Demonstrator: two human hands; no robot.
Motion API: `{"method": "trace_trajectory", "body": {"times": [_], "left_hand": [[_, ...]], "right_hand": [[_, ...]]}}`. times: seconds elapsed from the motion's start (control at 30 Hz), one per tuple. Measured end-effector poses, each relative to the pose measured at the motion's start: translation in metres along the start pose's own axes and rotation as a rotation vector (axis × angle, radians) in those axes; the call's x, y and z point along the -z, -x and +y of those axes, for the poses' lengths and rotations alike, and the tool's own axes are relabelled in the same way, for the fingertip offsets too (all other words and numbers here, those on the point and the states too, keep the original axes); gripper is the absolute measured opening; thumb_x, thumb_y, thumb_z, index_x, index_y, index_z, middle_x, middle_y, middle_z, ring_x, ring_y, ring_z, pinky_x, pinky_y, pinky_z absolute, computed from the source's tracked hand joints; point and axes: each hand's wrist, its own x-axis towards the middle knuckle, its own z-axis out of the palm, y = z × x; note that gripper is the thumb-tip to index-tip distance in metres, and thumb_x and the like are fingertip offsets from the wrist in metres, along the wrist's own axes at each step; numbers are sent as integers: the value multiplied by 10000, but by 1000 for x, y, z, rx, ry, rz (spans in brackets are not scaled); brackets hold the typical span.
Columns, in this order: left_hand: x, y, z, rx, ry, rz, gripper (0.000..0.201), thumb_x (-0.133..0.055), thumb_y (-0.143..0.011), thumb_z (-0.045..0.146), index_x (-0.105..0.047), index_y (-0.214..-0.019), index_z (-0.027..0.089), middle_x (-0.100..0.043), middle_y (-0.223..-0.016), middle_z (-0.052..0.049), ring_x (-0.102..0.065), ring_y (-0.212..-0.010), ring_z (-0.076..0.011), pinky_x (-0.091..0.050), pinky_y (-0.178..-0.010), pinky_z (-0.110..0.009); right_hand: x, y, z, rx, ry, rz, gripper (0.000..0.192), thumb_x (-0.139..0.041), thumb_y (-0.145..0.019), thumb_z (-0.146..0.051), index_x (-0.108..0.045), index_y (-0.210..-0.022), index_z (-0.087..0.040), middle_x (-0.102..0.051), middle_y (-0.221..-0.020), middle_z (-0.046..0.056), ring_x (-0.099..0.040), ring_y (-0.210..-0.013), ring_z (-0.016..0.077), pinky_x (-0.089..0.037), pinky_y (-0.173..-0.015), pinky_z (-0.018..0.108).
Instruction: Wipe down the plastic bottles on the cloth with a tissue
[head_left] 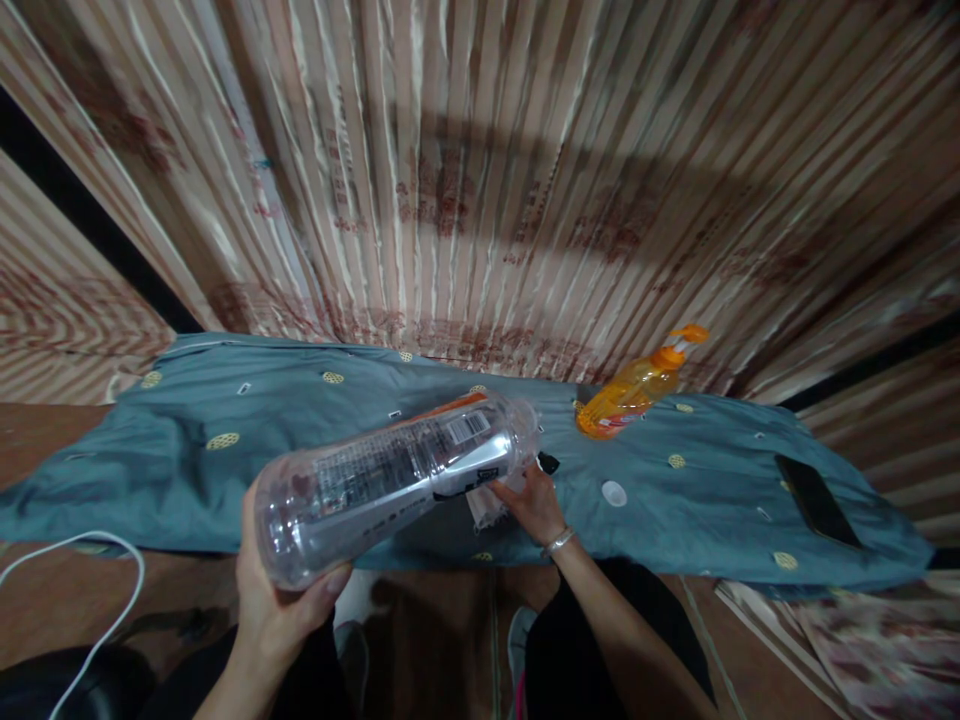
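Observation:
My left hand grips the base of a large clear plastic bottle, held tilted on its side above a teal cloth, with its neck pointing right. My right hand rests on the cloth under the bottle's neck, fingers on a crumpled clear wrapper. A small white cap lies on the cloth just right of that hand. A small black piece sits by the bottle's mouth.
An orange pump bottle stands at the cloth's far edge. A dark phone lies at the right end. A white cable loops at the lower left. Striped curtains hang behind.

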Motion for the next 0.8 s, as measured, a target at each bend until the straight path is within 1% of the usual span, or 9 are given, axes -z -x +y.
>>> {"method": "trace_trajectory", "body": {"times": [0.07,0.13,0.23,0.27,0.37,0.43,0.53,0.67,0.8], "left_hand": [[-1,1,4,2,-16,-7,995,-1117,-517,661,-871,-1390,251,-925,-1406,-148,-913,-1289,-465,-764,-1087,-539],[-5,5,9,-3,-26,27,1008,-1091,-552,722,-868,-1412,247,-918,-1407,-149,-904,-1306,-468,-753,-1096,-543],[-12,8,15,-2,-12,90,1010,-1074,-624,751,-851,-1466,241,-905,-1484,-162,-876,-1376,-466,-706,-1206,-563],[-13,8,16,7,-8,81,1013,-1081,-622,740,-847,-1473,244,-899,-1525,-168,-871,-1388,-469,-701,-1217,-570],[-8,3,14,49,-5,5,1059,-1122,-505,668,-859,-1443,252,-898,-1523,-174,-867,-1400,-516,-715,-1204,-607],[-6,1,12,75,18,9,1077,-1133,-451,638,-863,-1419,252,-895,-1506,-176,-859,-1415,-535,-714,-1204,-608],[-7,4,12,86,35,34,1063,-1140,-475,650,-852,-1417,252,-881,-1543,-169,-850,-1414,-502,-705,-1187,-551],[-12,11,14,49,24,59,1013,-1105,-597,711,-829,-1453,245,-874,-1558,-162,-857,-1338,-437,-702,-1144,-510],[-5,5,9,34,35,1,1006,-1128,-538,656,-845,-1414,250,-874,-1558,-177,-845,-1463,-498,-703,-1216,-545]], "right_hand": [[0,0,-1,-6,6,3,552,-976,-850,-696,-845,-1198,-288,-991,-1184,161,-968,-1134,458,-811,-1076,647],[1,0,-3,-12,19,4,547,-984,-844,-699,-843,-1179,-291,-988,-1161,149,-968,-1124,457,-814,-1066,640],[3,0,-4,-18,22,-7,514,-977,-847,-645,-849,-1194,-287,-987,-1189,157,-968,-1154,464,-812,-1075,635],[3,0,-5,-21,20,-12,513,-973,-846,-628,-852,-1207,-284,-986,-1205,164,-966,-1171,469,-810,-1086,640],[5,0,-6,-25,26,-29,532,-969,-846,-616,-853,-1238,-275,-980,-1215,167,-960,-1205,481,-799,-1122,663],[5,-1,-6,-28,35,-35,527,-969,-851,-620,-848,-1234,-278,-974,-1180,148,-962,-1187,474,-804,-1106,653],[5,-1,-6,-23,46,-25,505,-976,-856,-638,-838,-1196,-290,-970,-1145,136,-962,-1147,458,-818,-1057,625],[3,-1,-4,-11,46,0,548,-982,-849,-696,-838,-1186,-290,-980,-1148,157,-966,-1113,456,-820,-1040,642],[2,0,-5,1,51,2,573,-977,-880,-753,-861,-1204,-295,-994,-1167,154,-972,-1119,442,-820,-1028,617]]}}
